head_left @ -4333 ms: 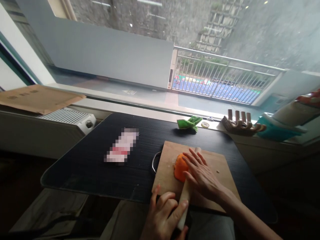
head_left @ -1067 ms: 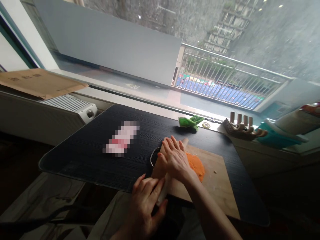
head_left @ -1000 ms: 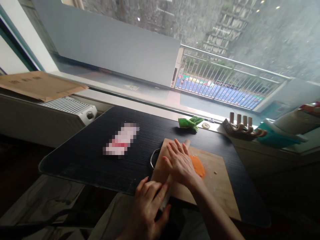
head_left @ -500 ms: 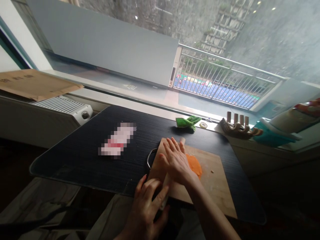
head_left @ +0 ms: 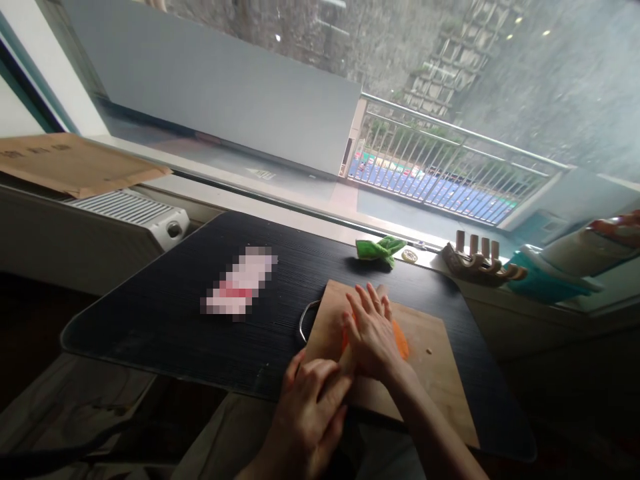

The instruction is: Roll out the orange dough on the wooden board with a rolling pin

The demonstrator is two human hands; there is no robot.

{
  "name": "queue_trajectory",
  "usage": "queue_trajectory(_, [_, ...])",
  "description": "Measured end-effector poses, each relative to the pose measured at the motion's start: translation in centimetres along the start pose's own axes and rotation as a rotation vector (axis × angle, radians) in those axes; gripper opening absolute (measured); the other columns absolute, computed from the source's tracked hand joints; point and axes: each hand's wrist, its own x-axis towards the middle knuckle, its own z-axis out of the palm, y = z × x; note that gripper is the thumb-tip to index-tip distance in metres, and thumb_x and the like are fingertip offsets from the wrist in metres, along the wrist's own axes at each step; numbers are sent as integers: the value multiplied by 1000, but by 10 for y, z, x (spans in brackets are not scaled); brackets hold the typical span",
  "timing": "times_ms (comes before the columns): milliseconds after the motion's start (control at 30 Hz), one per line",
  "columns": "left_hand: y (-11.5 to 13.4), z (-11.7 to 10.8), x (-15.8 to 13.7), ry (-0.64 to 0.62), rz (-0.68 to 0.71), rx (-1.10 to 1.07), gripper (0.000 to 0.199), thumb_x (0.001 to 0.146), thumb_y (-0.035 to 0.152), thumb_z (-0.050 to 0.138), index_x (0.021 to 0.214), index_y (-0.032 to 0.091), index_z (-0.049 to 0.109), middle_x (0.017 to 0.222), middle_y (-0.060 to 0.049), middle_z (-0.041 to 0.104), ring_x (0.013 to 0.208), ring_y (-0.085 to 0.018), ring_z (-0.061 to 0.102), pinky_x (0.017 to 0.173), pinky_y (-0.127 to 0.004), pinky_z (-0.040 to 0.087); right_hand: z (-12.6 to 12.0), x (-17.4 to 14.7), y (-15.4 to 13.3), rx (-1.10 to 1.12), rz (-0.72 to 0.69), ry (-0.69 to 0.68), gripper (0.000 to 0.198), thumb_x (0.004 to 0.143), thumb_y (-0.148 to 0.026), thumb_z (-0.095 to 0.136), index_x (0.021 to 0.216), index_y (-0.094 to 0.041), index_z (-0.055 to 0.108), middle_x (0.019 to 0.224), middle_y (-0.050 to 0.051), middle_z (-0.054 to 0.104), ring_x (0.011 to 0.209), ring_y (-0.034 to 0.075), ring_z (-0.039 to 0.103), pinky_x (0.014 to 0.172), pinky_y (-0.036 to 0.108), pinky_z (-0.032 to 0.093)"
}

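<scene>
A flat sheet of orange dough or clay (head_left: pixel 401 341) lies on a wooden board (head_left: pixel 430 393), partly hidden under my right hand. Across it runs a pale rolling pin (head_left: pixel 349 360), slanting from near left to far right. My left hand (head_left: pixel 313 400) is closed around the pin's near end, at the board's front left edge. My right hand (head_left: pixel 373 337) rests palm down on the pin with its fingers spread, covering most of the pin's length. A small pale crumb (head_left: pixel 429 351) sits to the right of the orange sheet.
The board stands on a dark table (head_left: pixel 165 293), with a metal handle (head_left: pixel 302 323) at its left. A blurred-out pink item (head_left: pixel 243 283) lies farther left. Toward the window are a green cloth-like bundle (head_left: pixel 381 250), a roll of tape (head_left: pixel 409 256), a brown rack (head_left: pixel 470 263) and a teal container (head_left: pixel 537 277).
Both hands and the rolling pin have shifted right across the board, so the pin now lies over the orange sheet. The sheet's left edge shows left of my right hand. The view has tilted slightly.
</scene>
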Motion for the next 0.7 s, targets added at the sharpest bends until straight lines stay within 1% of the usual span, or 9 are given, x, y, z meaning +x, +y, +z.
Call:
queue_trajectory(67, [-7, -14, 1, -29, -91, 18, 36, 86, 14, 47, 120, 20, 53, 107, -7, 57, 104, -20, 52, 103, -50, 29, 2, 25, -21, 30, -68, -21, 45, 92, -38, 37, 131, -19, 47, 143, 7, 39, 139, 23, 16, 112, 47, 9])
queue_trajectory(133, [-6, -17, 0, -36, -105, 26, 37, 85, 16, 49, 122, 20, 53, 105, -7, 57, 103, -20, 53, 103, -49, 30, 0, 32, -24, 46, -138, -57, 43, 92, -39, 40, 129, -20, 50, 140, 5, 43, 138, 22, 18, 113, 45, 9])
queue_trajectory(233, [5, 0, -2, -14, 12, 15, 39, 84, 19, 49, 123, 19, 53, 109, -10, 56, 104, -22, 52, 102, -49, 31, -8, 4, 8, 32, -161, -116, 39, 94, -36, 32, 125, -25, 53, 140, 1, 44, 139, 20, 16, 112, 44, 12])
queue_trajectory(333, [17, 21, -1, 102, 114, -53, 31, 84, 19, 46, 112, 21, 59, 107, -7, 59, 98, -20, 54, 103, -50, 29, -15, -41, 51, -42, -45, -75, 48, 96, -35, 24, 138, -19, 36, 147, 5, 32, 138, 18, 17, 112, 45, 15])
queue_trajectory(400, [19, 23, 3, 108, 123, -79, 30, 84, 16, 44, 109, 22, 60, 105, -6, 61, 97, -19, 55, 104, -49, 28, -18, -55, 65, -86, -10, -48, 51, 96, -37, 23, 141, -16, 31, 148, 7, 30, 138, 18, 18, 112, 45, 13])
queue_trajectory(467, [13, 14, 8, 24, 87, -53, 35, 84, 11, 43, 116, 21, 57, 107, -6, 61, 101, -19, 55, 104, -48, 28, -18, -44, 62, -86, -31, -76, 51, 96, -40, 24, 139, -15, 35, 146, 7, 33, 138, 18, 19, 112, 45, 12])
queue_trajectory(567, [-3, -9, 18, -96, -2, 48, 41, 86, 10, 46, 126, 19, 48, 105, -7, 62, 100, -18, 56, 102, -46, 30, -16, 2, 41, -26, -108, -153, 48, 96, -40, 25, 131, -16, 47, 143, 8, 40, 138, 19, 17, 112, 44, 11])
queue_trajectory(633, [-12, -21, 23, -112, -36, 110, 40, 86, 13, 48, 126, 18, 48, 101, -5, 63, 94, -17, 58, 101, -46, 31, -16, 29, 34, 6, -137, -163, 45, 97, -39, 25, 126, -18, 52, 143, 7, 39, 138, 19, 19, 111, 44, 14])
queue_trajectory(700, [-15, -25, 26, -101, -47, 141, 38, 87, 13, 48, 124, 20, 50, 98, -4, 63, 92, -17, 58, 100, -47, 31, -16, 34, 38, 19, -142, -160, 44, 97, -36, 24, 123, -20, 55, 141, 6, 43, 137, 18, 21, 111, 43, 15])
